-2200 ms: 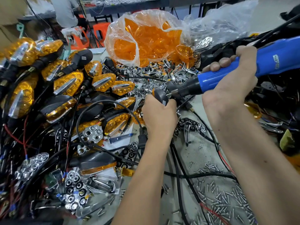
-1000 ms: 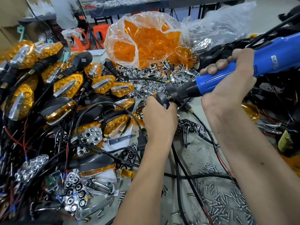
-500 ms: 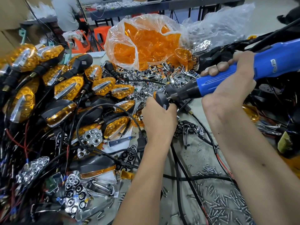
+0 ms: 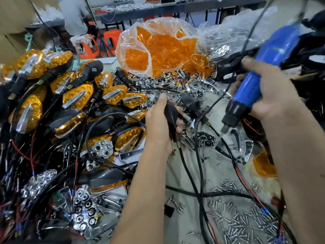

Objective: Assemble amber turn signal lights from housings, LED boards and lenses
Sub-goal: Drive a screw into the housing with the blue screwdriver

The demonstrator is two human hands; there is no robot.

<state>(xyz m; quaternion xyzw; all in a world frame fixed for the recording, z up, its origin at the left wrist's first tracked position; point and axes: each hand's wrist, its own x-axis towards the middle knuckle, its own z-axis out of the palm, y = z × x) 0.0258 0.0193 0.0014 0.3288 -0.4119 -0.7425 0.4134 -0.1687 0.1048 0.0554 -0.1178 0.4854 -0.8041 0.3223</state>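
Two hands work over the cluttered counter (image 4: 216,175) in the head view. Left hand (image 4: 162,123) curls round a dark turn signal housing (image 4: 171,114), its wire trailing down, holding it steady, probably for fastening. Right hand (image 4: 270,93) grips the blue electric screwdriver (image 4: 246,95), whose tip hangs just beside the housing and clear of it. Finished amber lights (image 4: 77,97) pile at the left; a bag of amber lenses (image 4: 158,48) sits behind, loose screws (image 4: 246,221) nearby for easy reach

Right hand (image 4: 269,95) and blue electric screwdriver (image 4: 253,85) smear with motion blur; the screwdriver's top leaves the frame's upper right.
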